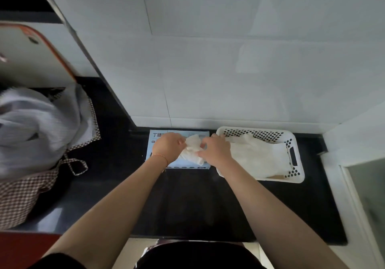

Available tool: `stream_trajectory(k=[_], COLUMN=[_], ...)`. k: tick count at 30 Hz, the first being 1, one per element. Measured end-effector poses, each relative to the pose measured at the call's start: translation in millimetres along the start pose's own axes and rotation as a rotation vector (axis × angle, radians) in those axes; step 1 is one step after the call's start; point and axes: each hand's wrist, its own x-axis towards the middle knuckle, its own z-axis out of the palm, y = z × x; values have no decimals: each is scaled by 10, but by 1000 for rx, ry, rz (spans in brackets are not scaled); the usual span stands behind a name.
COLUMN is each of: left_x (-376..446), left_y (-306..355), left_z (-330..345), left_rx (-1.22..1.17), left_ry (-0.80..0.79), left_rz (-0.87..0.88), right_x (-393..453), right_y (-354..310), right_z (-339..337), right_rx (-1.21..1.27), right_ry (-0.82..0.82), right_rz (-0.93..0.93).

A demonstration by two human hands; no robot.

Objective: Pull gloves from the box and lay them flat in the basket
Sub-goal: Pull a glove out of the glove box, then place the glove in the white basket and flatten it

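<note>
A light blue glove box lies flat on the black counter against the wall. Over it a crumpled white glove is bunched between both hands. My left hand grips its left side and my right hand pinches its right side. Just right of the box stands a white perforated plastic basket, with white gloves spread flat inside. Most of the box top is hidden under my hands and the glove.
A checked fabric bag with pale cloth fills the counter's left end. A white and orange board leans behind it. The tiled wall runs close behind box and basket. A white ledge bounds the right side.
</note>
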Motion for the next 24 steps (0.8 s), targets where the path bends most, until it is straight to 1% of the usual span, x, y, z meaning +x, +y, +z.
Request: stream_trajectory(k=[4, 8, 10, 11, 13, 14, 16, 18, 21, 22, 24], left_x=[34, 80, 84, 74, 39, 22, -17, -67, -79, -79, -55], left_y=[-60, -20, 30, 57, 121, 154, 230, 326, 441, 459, 458], left_z=[-155, -393, -529, -602, -743, -806, -910, -995, -1070, -1078, -1037], left_rx=[-75, -136, -227, -280, -424, -518, -699, -813, -825, -820, -804], left_ry=[136, 270, 342, 376, 405, 382, 259, 144, 131, 138, 143], left_rz=[46, 77, 87, 100, 123, 131, 148, 200, 277, 281, 267], right_x=[5, 20, 51, 55, 13, -17, -79, -99, -121, -118, -129], right_y=[-126, -273, -323, -351, -419, -446, -495, -488, -440, -417, -351], right_z=[-53, -245, -340, -393, -544, -624, -786, -898, -1025, -1044, -1083], right_rx=[111, 158, 274, 351, 556, 684, 970, 1139, 1200, 1207, 1171], right_ry=[120, 239, 282, 278, 189, 112, -47, -172, -289, -288, -208], right_rz=[-8, -110, -162, -172, -140, -112, -81, -85, -130, -122, -102])
